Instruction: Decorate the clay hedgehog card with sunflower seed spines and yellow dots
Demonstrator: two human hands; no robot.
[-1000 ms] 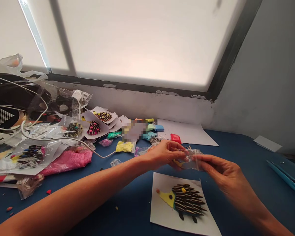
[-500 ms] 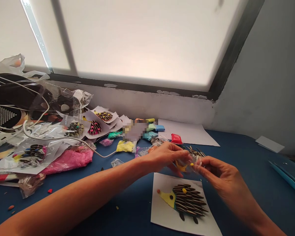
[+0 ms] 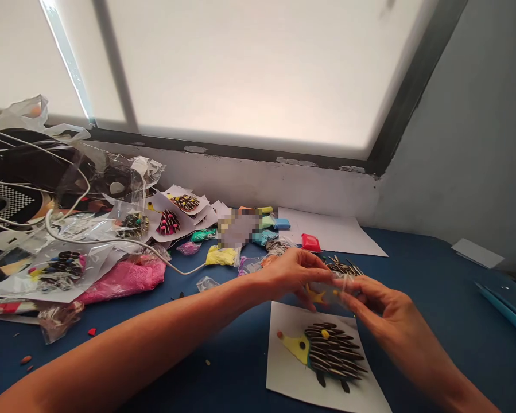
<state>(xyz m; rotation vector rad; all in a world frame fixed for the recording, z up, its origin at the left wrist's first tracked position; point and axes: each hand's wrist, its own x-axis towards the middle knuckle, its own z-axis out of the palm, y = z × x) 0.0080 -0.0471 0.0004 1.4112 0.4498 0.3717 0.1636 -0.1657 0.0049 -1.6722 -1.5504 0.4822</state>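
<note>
Above the far edge of a white card, my two hands are close together, both closed on a clear plastic wrapper with yellow clay (image 3: pixel 316 295) in it. My left hand (image 3: pixel 296 275) pinches the wrapper from the left. From the right, my right hand (image 3: pixel 384 304) grips its other end, and a small yellow bit shows near those fingertips. Below them lies the card (image 3: pixel 279 373), bearing a hedgehog picture (image 3: pixel 333 353) with a yellow clay face, a reddish nose, dark seed spines and one yellow dot on its back.
Striped seeds (image 3: pixel 344 267) lie behind my hands. A red packet (image 3: pixel 310 242) and a large white sheet (image 3: pixel 339 232) are further back. Colourful clay packets, including a yellow one (image 3: pixel 221 256), stretch leftward to bagged hedgehog cards (image 3: pixel 62 272) and a white cable (image 3: pixel 124 243). A blue folder (image 3: pixel 505 312) is at right.
The whole view has shifted slightly. My hands stay at the wrapper with small finger movements, and the yellow bit by my right fingertips is less clearly visible. The hedgehog card lies as before.
</note>
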